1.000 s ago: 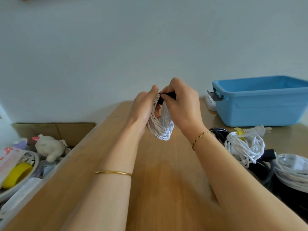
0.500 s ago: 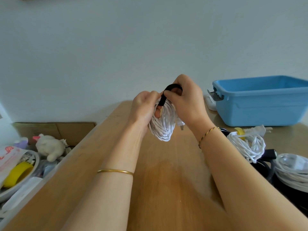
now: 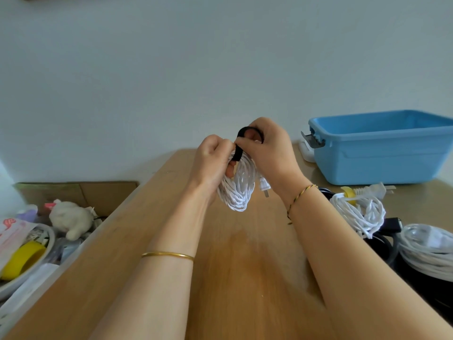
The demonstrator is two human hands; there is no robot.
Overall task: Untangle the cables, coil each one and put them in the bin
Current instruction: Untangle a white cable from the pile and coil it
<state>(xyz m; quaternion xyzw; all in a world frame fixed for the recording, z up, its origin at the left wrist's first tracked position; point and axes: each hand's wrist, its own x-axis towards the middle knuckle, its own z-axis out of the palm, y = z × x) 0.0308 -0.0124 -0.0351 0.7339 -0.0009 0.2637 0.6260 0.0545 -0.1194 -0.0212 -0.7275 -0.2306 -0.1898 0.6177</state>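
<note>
Long pale wooden tabletop (image 3: 245, 278) runs away from the wearer. Blue rectangular plastic bin (image 3: 382, 158) sits at its far right, well apart from both hands; its inside is not visible from this angle. Heap of leads on the right: large white cable coil (image 3: 429, 249), loose white twisted cable with a yellow tie (image 3: 358, 212), black cables (image 3: 382, 244) beneath.

Task item: small coil of white twisted cable (image 3: 239, 192), held in the air over mid-table. Left hand (image 3: 210, 158) has its fingers curled round the coil's upper part, one finger showing through the centre. Right hand (image 3: 272, 153) pinches, thumb against forefinger, a narrow black fastening strap (image 3: 239, 149) arching over the coil's top. Small white two-pin plug (image 3: 264, 186) dangles just beside the right wrist.

Risks, as judged:
- Bin: a reach away, so a poorly bound coil could spill open in transit
- Heap: leads look interlaced, so tugging one may drag others toward the table edge
- Coil: if the left grip eases before the strap closes, the springy turns likely fan out
- Strap: appears unfastened, and a slipped pinch could leave it catching only some turns
- Plug: the free end may swing and snag

Writing: none legible. No brand shows on the bin or cables. White packet with red print (image 3: 12, 229), far left, too blurred to read
</note>
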